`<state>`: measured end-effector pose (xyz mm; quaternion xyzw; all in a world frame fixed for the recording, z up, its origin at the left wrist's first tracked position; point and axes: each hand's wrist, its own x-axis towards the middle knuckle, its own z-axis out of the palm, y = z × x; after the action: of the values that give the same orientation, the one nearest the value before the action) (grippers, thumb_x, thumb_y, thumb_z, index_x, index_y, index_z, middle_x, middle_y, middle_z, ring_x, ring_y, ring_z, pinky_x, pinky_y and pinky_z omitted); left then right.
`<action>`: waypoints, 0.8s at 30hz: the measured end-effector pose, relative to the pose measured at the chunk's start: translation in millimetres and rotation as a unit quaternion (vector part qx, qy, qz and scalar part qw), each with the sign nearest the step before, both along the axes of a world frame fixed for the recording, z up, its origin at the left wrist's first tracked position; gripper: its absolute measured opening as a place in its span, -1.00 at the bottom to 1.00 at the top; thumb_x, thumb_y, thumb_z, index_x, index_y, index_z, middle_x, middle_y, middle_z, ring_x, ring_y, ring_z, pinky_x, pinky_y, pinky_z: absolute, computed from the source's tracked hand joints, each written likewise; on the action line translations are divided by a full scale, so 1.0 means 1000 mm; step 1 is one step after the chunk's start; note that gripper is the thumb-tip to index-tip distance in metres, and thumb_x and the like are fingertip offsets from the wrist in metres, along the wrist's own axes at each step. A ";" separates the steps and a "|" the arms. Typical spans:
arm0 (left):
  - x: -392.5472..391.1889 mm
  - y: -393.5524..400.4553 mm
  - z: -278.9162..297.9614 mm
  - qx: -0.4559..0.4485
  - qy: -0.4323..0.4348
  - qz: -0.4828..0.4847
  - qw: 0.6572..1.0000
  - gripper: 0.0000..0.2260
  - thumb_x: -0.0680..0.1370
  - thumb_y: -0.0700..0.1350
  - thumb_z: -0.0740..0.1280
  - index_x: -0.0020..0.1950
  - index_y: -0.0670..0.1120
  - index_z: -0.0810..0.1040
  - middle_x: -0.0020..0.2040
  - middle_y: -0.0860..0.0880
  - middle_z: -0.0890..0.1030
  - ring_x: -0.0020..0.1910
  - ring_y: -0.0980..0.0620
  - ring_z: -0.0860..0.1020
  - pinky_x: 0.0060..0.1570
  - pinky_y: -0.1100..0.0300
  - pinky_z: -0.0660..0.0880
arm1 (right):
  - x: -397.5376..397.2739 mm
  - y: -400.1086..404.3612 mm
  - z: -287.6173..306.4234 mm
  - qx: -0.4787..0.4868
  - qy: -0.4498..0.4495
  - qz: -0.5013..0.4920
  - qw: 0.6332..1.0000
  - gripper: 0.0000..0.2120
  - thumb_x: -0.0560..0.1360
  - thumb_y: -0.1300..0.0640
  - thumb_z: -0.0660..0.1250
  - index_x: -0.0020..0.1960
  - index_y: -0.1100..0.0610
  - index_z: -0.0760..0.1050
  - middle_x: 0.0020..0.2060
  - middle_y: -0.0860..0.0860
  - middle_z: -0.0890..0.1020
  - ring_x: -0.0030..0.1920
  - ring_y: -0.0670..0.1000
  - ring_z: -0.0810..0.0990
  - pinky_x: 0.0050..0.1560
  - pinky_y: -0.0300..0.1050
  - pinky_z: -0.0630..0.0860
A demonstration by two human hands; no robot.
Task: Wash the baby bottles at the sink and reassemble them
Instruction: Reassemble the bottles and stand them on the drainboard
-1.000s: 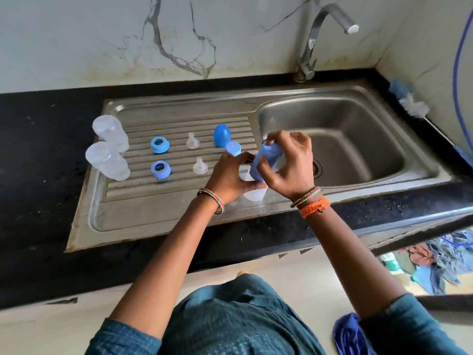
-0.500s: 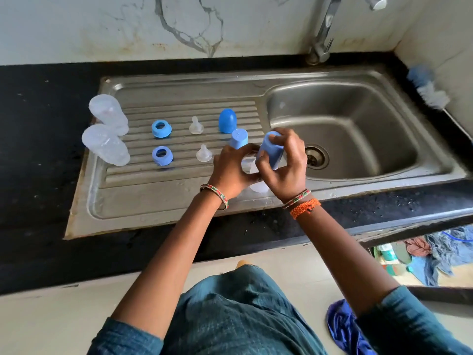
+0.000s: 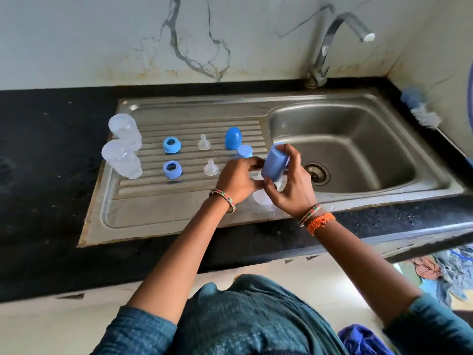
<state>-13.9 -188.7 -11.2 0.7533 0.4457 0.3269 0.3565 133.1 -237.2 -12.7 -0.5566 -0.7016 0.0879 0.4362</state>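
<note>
**Third bottle coming apart at the basin edge**

The right hand (image 3: 291, 185) grips a blue cap (image 3: 275, 162); the left hand (image 3: 236, 179) holds the clear bottle (image 3: 263, 196) beneath it. Left on the drainboard (image 3: 153, 216) lie two bottles (image 3: 122, 147), two collar rings (image 3: 172, 157), two teats (image 3: 207, 155) and two caps (image 3: 236, 142). Probably dismantling; no water runs, so reassembly remains.

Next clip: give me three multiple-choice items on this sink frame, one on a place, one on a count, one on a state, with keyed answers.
1. Where do the two clear bottle bodies lie?
A. in the basin
B. at the drainboard's left edge
C. under the tap

2. How many blue screw rings lie on the drainboard?
A. one
B. two
C. four

3. What is the right hand doing?
A. gripping a blue cap
B. resting flat
C. turning the tap

Answers: 1 B, both lie at the ribbed board's left edge; 2 B, two rings lie beside the bottles; 3 A, its fingers wrap the cap.
</note>
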 end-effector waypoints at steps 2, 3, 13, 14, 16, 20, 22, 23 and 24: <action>0.005 0.010 0.008 0.006 -0.018 -0.004 1.000 -0.61 0.34 -0.16 0.54 0.15 -0.12 0.61 0.08 -0.02 0.66 0.12 0.08 0.59 0.13 0.22 0.48 | 0.007 0.010 0.016 0.002 -0.014 0.008 1.000 -0.40 0.38 0.12 0.41 0.31 0.06 0.18 -0.01 0.00 0.56 -0.23 0.11 0.59 -0.21 0.02 0.57; 0.007 0.017 0.014 0.013 -0.030 -0.006 0.999 -0.59 0.36 -0.16 0.53 0.18 -0.12 0.59 0.11 -0.02 0.65 0.14 0.07 0.58 0.14 0.23 0.47 | 0.008 0.018 0.025 0.009 -0.026 0.003 1.000 -0.40 0.39 0.10 0.41 0.30 0.07 0.17 -0.01 0.04 0.57 -0.22 0.16 0.60 -0.22 0.09 0.58; -0.018 0.152 0.067 0.118 -0.032 0.140 0.983 -0.61 0.44 -0.24 0.42 0.26 -0.14 0.50 0.23 -0.07 0.51 0.14 -0.07 0.52 0.13 0.20 0.42 | 0.004 0.197 0.086 0.030 -0.003 -0.009 0.999 -0.33 0.39 0.20 0.46 0.35 0.25 0.15 0.01 0.18 0.53 -0.16 0.21 0.60 -0.20 0.05 0.59; -0.022 0.169 0.064 0.102 -0.033 0.155 0.982 -0.64 0.45 -0.27 0.40 0.24 -0.14 0.51 0.22 -0.07 0.52 0.01 -0.08 0.55 0.02 0.26 0.45 | 0.001 0.217 0.081 0.018 0.001 -0.012 1.000 -0.29 0.39 0.20 0.46 0.39 0.23 0.12 0.04 0.19 0.53 -0.14 0.23 0.61 -0.17 0.05 0.59; -0.028 0.196 0.055 0.079 -0.020 0.172 0.982 -0.67 0.47 -0.29 0.37 0.22 -0.12 0.52 0.20 -0.07 0.53 -0.23 0.07 0.49 -0.17 0.46 0.39 | -0.004 0.250 0.067 -0.012 0.016 -0.016 1.000 -0.20 0.39 0.21 0.45 0.46 0.20 0.05 0.06 0.20 0.54 -0.10 0.25 0.61 -0.11 0.11 0.60; -0.036 0.234 0.027 0.059 0.010 0.189 0.980 -0.70 0.48 -0.32 0.35 0.20 -0.13 0.54 0.15 -0.08 0.53 -0.16 0.16 0.43 -0.19 0.58 0.33 | -0.007 0.296 0.034 -0.043 0.010 -0.010 0.999 -0.11 0.39 0.21 0.44 0.52 0.17 -0.05 0.12 0.22 0.52 -0.06 0.25 0.61 -0.08 0.13 0.60; -0.037 0.248 0.011 0.039 0.010 0.201 0.979 -0.70 0.48 -0.33 0.33 0.19 -0.12 0.54 0.15 -0.08 0.54 -0.11 0.12 0.47 -0.17 0.56 0.35 | -0.009 0.309 0.017 -0.042 0.004 0.000 0.999 -0.07 0.39 0.18 0.45 0.54 0.16 -0.09 0.18 0.24 0.49 -0.04 0.25 0.61 -0.07 0.13 0.60; -0.036 0.252 0.006 0.033 0.008 0.205 0.978 -0.70 0.48 -0.34 0.33 0.19 -0.12 0.54 0.16 -0.07 0.54 -0.10 0.11 0.49 -0.16 0.55 0.37 | -0.011 0.313 0.013 -0.036 0.000 0.001 0.999 -0.05 0.39 0.16 0.46 0.54 0.13 -0.12 0.18 0.25 0.49 -0.04 0.24 0.61 -0.07 0.13 0.61; -0.033 0.258 -0.001 0.025 0.004 0.209 0.978 -0.70 0.48 -0.34 0.33 0.19 -0.13 0.55 0.16 -0.07 0.55 -0.10 0.10 0.50 -0.16 0.54 0.38 | -0.011 0.317 0.007 -0.033 -0.005 0.001 0.999 -0.03 0.38 0.14 0.46 0.54 0.10 -0.14 0.17 0.24 0.50 -0.04 0.24 0.60 -0.07 0.14 0.60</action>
<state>-47.2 69.2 -12.3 0.6533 0.5866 0.4022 0.2597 121.8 79.6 -5.4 -0.5704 -0.7012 0.1091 0.4136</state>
